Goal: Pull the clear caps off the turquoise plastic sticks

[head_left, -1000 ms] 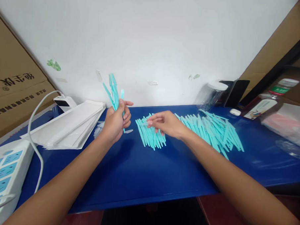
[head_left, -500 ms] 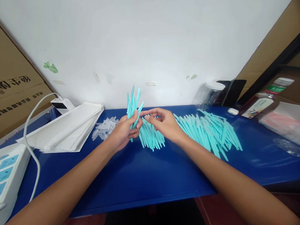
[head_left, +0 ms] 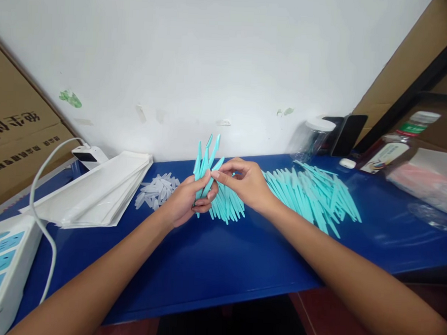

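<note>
Several turquoise eyebrow razors (head_left: 205, 162) fan upward from my left hand (head_left: 190, 198), whose fingers are wrapped round their handles. My right hand (head_left: 247, 181) is closed in a pinch, thumb and index finger against the rightmost razor of the fan, close to my left thumb. Behind and below the hands lies a small pile of turquoise razors (head_left: 227, 204), partly hidden by my fingers. To the left is a heap of small translucent plastic caps (head_left: 158, 190). A larger pile of razors (head_left: 311, 196) spreads to the right of my right hand.
White plastic sleeves (head_left: 96, 196) lie on the blue table (head_left: 211, 270) at left, near a power strip (head_left: 8, 262) with a white cable (head_left: 35, 194). At back right stand a lidded jar (head_left: 311, 139), a phone (head_left: 349, 136) and a bottle (head_left: 395, 145). A wall (head_left: 213, 63) rises behind.
My left hand with the razors has shifted slightly right, towards my right hand. The right fingertips have closed in on the rightmost razor of the fan.
</note>
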The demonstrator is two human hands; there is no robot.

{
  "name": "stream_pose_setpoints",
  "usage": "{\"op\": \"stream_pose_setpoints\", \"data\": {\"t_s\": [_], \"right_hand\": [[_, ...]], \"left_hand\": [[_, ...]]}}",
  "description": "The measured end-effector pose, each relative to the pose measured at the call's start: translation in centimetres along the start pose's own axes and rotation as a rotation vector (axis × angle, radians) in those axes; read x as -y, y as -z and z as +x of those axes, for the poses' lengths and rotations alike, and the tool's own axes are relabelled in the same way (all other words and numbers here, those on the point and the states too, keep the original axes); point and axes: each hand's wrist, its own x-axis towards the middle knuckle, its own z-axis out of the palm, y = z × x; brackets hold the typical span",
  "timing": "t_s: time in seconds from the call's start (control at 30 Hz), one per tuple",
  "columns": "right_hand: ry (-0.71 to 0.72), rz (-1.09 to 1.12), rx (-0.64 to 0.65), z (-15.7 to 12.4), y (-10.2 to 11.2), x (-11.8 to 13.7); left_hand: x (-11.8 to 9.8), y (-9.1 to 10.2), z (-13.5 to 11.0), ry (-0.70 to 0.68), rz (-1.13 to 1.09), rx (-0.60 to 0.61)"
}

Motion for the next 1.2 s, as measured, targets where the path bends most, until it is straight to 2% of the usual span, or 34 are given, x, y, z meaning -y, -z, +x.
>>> {"op": "stream_pose_setpoints", "data": {"t_s": [0.17, 0.43, 0.77, 0.93, 1.2], "right_hand": [[-0.151, 0.117, -0.069, 0.1, 0.2, 0.8], [-0.216, 0.118, -0.133, 0.3, 0.5, 1.2], [-0.274, 0.270, 0.101, 0.1, 0.6, 0.7], [-0.258, 0.298, 0.260, -0.3, 0.5, 1.5], [-0.164, 0.209, 0.192, -0.5, 0.2, 1.4]], "left_hand": [[0.4, 0.0, 0.0, 0.012, 0.011, 0.008], [0.4, -0.8, -0.2, 0.044, 0.038, 0.026], [-0.4, 0.3, -0.6, 0.254, -0.341, 0.256], [-0.4, 0.2, -0.6, 0.307, -0.372, 0.284], [-0.3, -0.2, -0.4, 0.278, -0.313, 0.237]]}}
